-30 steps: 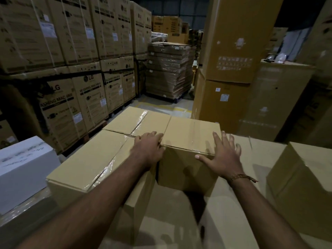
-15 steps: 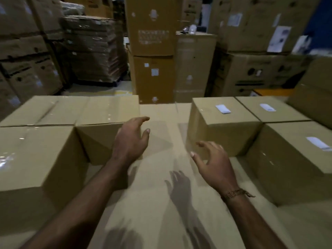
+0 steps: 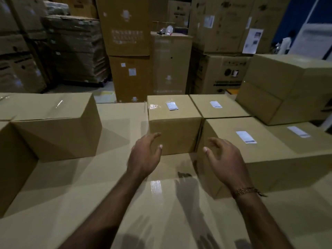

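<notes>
A small brown cardboard box [image 3: 172, 126] with a white label on top stands on a layer of flat cartons straight ahead. My left hand [image 3: 144, 156] hovers in front of its near left corner, fingers loosely spread, holding nothing. My right hand [image 3: 223, 159], with a bracelet at the wrist, hovers over the near left corner of a larger labelled box [image 3: 260, 151] to the right, fingers relaxed and empty. Neither hand clearly touches a box.
A taped box [image 3: 53, 126] sits at the left, another labelled box [image 3: 219, 106] behind right, and a big carton [image 3: 287, 87] far right. Tall stacks of cartons [image 3: 127, 51] fill the background. A person in white [image 3: 285, 44] stands far back right.
My view has swung right, away from the left boxes. Both hands let go of the box they pressed a second ago and have moved toward the labelled boxes on the right.
</notes>
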Available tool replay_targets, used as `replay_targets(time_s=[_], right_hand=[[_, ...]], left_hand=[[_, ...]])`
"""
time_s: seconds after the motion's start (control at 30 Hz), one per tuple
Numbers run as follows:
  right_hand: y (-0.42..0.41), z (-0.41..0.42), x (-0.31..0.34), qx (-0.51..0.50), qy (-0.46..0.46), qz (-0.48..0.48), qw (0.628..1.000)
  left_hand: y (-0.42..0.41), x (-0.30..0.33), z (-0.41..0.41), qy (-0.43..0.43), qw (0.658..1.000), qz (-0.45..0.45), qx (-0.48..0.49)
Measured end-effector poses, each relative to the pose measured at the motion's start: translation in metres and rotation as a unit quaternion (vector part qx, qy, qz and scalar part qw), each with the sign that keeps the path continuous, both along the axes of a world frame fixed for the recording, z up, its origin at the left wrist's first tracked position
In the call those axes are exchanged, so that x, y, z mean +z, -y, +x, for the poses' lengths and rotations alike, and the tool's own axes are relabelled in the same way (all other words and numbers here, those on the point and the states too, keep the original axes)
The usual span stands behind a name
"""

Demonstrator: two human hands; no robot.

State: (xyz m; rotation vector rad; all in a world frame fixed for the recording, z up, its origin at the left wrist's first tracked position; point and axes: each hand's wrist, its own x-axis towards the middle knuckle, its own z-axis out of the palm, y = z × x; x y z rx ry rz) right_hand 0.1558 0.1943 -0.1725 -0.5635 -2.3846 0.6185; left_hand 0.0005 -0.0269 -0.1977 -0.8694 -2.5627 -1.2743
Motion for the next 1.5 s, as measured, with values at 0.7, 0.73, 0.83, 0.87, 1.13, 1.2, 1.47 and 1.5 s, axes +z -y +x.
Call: replay_targets(time_s=[0.7, 0.73, 0.83, 0.87, 1.13, 1.2, 1.47, 1.5], right_hand=[[-0.074, -0.207, -0.019, -0.014, 0.249, 0.200, 0.948], [-0.077, -0.213, -0.021, -0.016, 0.265, 0.207, 0.942], [-0.079, -0.224, -0.028, -0.021, 0.284, 0.213, 0.935], [-0.078, -0.225, -0.029, -0.023, 0.280, 0.214, 0.936], [-0.078, -0.230, -0.030, 0.033, 0.254, 0.161, 0.953], [-0.076, -0.228, -0.031, 0.052, 0.236, 0.147, 0.959], [-0.034, -0.183, -0.036, 0.171, 0.134, 0.108, 0.970], [-0.026, -0.172, -0.035, 0.171, 0.085, 0.088, 0.978]], left_hand=[[-0.070, 0.007, -0.125, 0.130, 0.974, -0.139, 0.122], [-0.072, 0.004, -0.131, 0.141, 0.975, -0.132, 0.112], [-0.075, -0.003, -0.138, 0.170, 0.979, -0.087, 0.072], [-0.076, -0.005, -0.138, 0.182, 0.979, -0.066, 0.066], [-0.079, -0.005, -0.125, 0.190, 0.974, 0.034, 0.115], [-0.075, -0.004, -0.122, 0.195, 0.970, 0.045, 0.140], [-0.029, -0.004, -0.085, 0.176, 0.941, 0.122, 0.262], [-0.022, -0.005, -0.079, 0.166, 0.940, 0.123, 0.270]])
